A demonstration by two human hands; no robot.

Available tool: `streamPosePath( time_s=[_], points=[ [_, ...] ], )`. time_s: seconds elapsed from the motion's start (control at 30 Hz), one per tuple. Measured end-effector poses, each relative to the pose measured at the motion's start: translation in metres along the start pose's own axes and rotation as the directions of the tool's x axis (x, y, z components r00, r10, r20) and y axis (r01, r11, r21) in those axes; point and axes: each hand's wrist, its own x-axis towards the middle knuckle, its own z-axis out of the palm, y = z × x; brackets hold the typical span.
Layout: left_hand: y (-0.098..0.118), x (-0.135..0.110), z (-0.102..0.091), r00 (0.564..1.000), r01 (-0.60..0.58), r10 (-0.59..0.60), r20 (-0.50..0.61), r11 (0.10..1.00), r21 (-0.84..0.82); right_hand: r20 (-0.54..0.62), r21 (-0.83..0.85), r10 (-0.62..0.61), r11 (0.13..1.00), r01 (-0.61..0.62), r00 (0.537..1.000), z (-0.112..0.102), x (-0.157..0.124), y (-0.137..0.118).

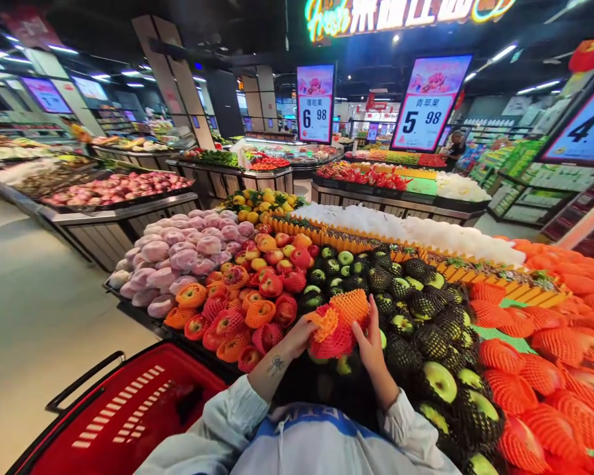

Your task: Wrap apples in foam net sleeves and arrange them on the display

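Several orange and pink-red foam fruit nets (340, 324) are bunched together in front of my chest. My left hand (299, 338) is closed on their left side, its fingertips partly hidden behind the mesh. Against the right side of the bunch, my right hand (372, 340) grips with the thumb in front and the fingers upright behind. Whether any fruit sits inside these nets, I cannot tell. Beneath and beyond them lie green apples (439, 381) in black nets. Red apples (270, 284) in pink and orange nets are piled to the left.
A red shopping basket (129, 409) with a black handle stands at lower left. Pink-wrapped round fruit (183, 254) is heaped at the far left of the stand, orange-netted fruit (549, 369) at the right. An orange divider fence (475, 274) crosses behind. Price screens (431, 99) hang above.
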Motion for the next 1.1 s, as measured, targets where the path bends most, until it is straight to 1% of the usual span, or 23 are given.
streamPosePath(
  time_s=[0.03, 0.1, 0.17, 0.23, 0.3, 0.37, 0.4, 0.43, 0.47, 0.5, 0.57, 0.6, 0.63, 0.67, 0.7, 0.77, 0.83, 0.9, 0.97, 1.0, 1.03, 1.1],
  points=[
    [0.0, 0.005, 0.003, 1.0, 0.006, -0.007, 0.026, 0.999, 0.034, -0.009, -0.047, -0.018, 0.999, 0.018, 1.0, -0.003, 0.002, -0.002],
    [0.0, 0.017, 0.004, 0.999, -0.021, 0.017, 0.037, 0.995, 0.096, -0.025, -0.159, -0.074, 0.985, 0.069, 0.997, -0.01, 0.007, -0.003],
    [0.0, 0.029, 0.003, 0.998, -0.065, 0.066, -0.002, 0.985, 0.161, -0.058, -0.268, -0.139, 0.956, 0.119, 0.989, -0.017, 0.013, -0.004],
    [-0.001, 0.038, 0.001, 0.99, -0.108, 0.126, -0.062, 0.965, 0.24, -0.113, -0.338, -0.181, 0.932, 0.133, 0.977, -0.025, 0.017, -0.005],
    [-0.003, 0.044, -0.001, 0.974, -0.152, 0.197, -0.11, 0.932, 0.329, -0.166, -0.359, -0.187, 0.926, 0.117, 0.968, -0.031, 0.021, -0.008],
    [-0.005, 0.045, 0.0, 0.955, -0.193, 0.265, -0.133, 0.896, 0.4, -0.265, -0.335, -0.158, 0.94, 0.063, 0.951, -0.037, 0.023, -0.015],
    [-0.006, 0.044, 0.001, 0.946, -0.216, 0.298, -0.126, 0.872, 0.438, -0.326, -0.317, -0.137, 0.948, 0.028, 0.935, -0.04, 0.024, -0.02],
    [-0.006, 0.042, 0.003, 0.939, -0.245, 0.331, -0.092, 0.832, 0.499, -0.384, -0.3, -0.117, 0.954, -0.004, 0.916, -0.042, 0.024, -0.024],
    [-0.006, 0.04, 0.006, 0.933, -0.272, 0.358, -0.034, 0.765, 0.583, -0.429, -0.285, -0.101, 0.958, -0.028, 0.897, -0.044, 0.024, -0.029],
    [-0.005, 0.038, 0.009, 0.93, -0.291, 0.365, 0.038, 0.669, 0.684, -0.454, -0.274, -0.092, 0.961, -0.041, 0.886, -0.046, 0.024, -0.032],
    [-0.004, 0.033, 0.015, 0.938, -0.282, 0.31, 0.159, 0.409, 0.868, -0.455, -0.266, -0.086, 0.963, -0.043, 0.886, -0.049, 0.023, -0.036],
    [-0.004, 0.032, 0.018, 0.948, -0.253, 0.262, 0.178, 0.285, 0.925, -0.449, -0.262, -0.079, 0.964, -0.047, 0.89, -0.05, 0.023, -0.036],
    [-0.003, 0.03, 0.021, 0.96, -0.216, 0.219, 0.171, 0.2, 0.956, -0.439, -0.261, -0.067, 0.964, -0.056, 0.896, -0.051, 0.022, -0.035],
    [-0.003, 0.029, 0.023, 0.969, -0.191, 0.188, 0.162, 0.144, 0.971, -0.421, -0.266, -0.052, 0.962, -0.068, 0.906, -0.051, 0.02, -0.032],
    [-0.004, 0.027, 0.024, 0.972, -0.185, 0.164, 0.165, 0.113, 0.976, -0.393, -0.278, -0.035, 0.957, -0.083, 0.919, -0.052, 0.019, -0.03],
    [-0.004, 0.024, 0.024, 0.969, -0.219, 0.143, 0.204, 0.105, 0.97, -0.329, -0.305, 0.006, 0.946, -0.113, 0.944, -0.053, 0.016, -0.024],
    [-0.004, 0.02, 0.022, 0.954, -0.277, 0.161, 0.255, 0.14, 0.95, -0.31, -0.334, 0.017, 0.934, -0.126, 0.951, -0.054, 0.013, -0.019],
    [-0.002, 0.016, 0.018, 0.927, -0.345, 0.225, 0.301, 0.193, 0.918, -0.334, -0.4, -0.055, 0.912, -0.088, 0.941, -0.055, 0.012, -0.018],
    [-0.001, 0.014, 0.013, 0.89, -0.398, 0.339, 0.305, 0.251, 0.883, -0.365, -0.515, -0.199, 0.857, -0.019, 0.909, -0.056, 0.012, -0.021],
    [0.0, 0.013, 0.011, 0.871, -0.405, 0.407, 0.274, 0.28, 0.87, -0.376, -0.573, -0.269, 0.819, 0.006, 0.887, -0.056, 0.012, -0.023],
    [0.0, 0.013, 0.009, 0.852, -0.393, 0.476, 0.216, 0.31, 0.866, -0.386, -0.62, -0.324, 0.785, 0.017, 0.863, -0.055, 0.012, -0.025],
    [0.0, 0.014, 0.007, 0.806, -0.34, 0.588, 0.075, 0.355, 0.871, -0.404, -0.677, -0.387, 0.736, 0.013, 0.829, -0.053, 0.012, -0.03]
  ],
)
